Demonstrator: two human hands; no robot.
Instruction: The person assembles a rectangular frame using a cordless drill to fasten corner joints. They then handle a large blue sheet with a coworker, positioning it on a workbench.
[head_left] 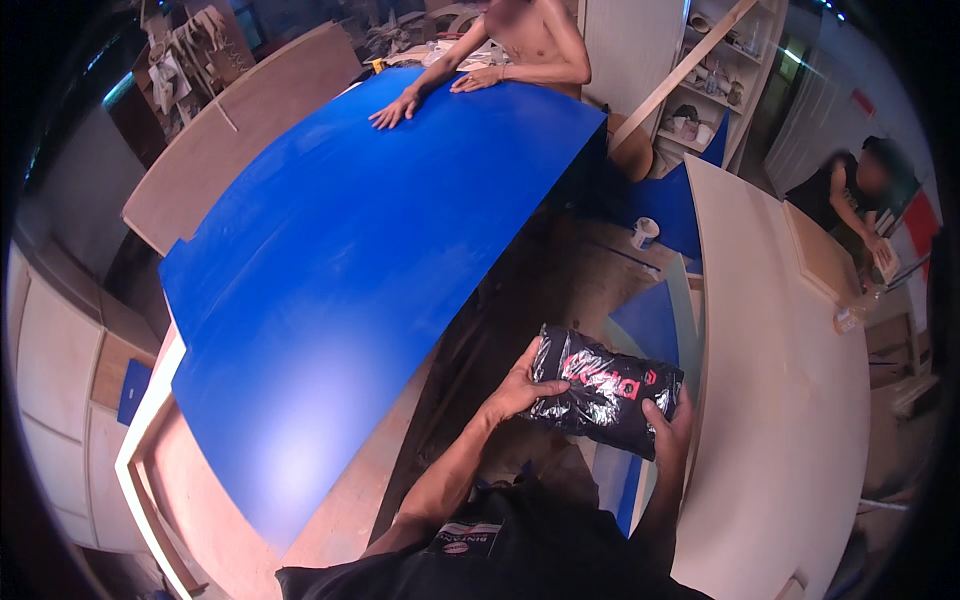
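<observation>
Between my two hands is a shiny black plastic packet (600,395) with red printing, held in front of my body. My left hand (517,383) grips its left end, thumb on top. At the other end my right hand (672,420) is closed on the packet, thumb resting on its upper face. Whatever is inside the packet is hidden. A large glossy blue sheet (360,230) lies to the left of my hands, apart from them, over a wooden panel.
Across the blue sheet, a person (535,45) rests both hands on it. A long pale wooden board (770,330) stands to my right, with another person (855,195) beyond it. A white tub (645,233) sits between. Shelves (715,85) with containers stand at the back.
</observation>
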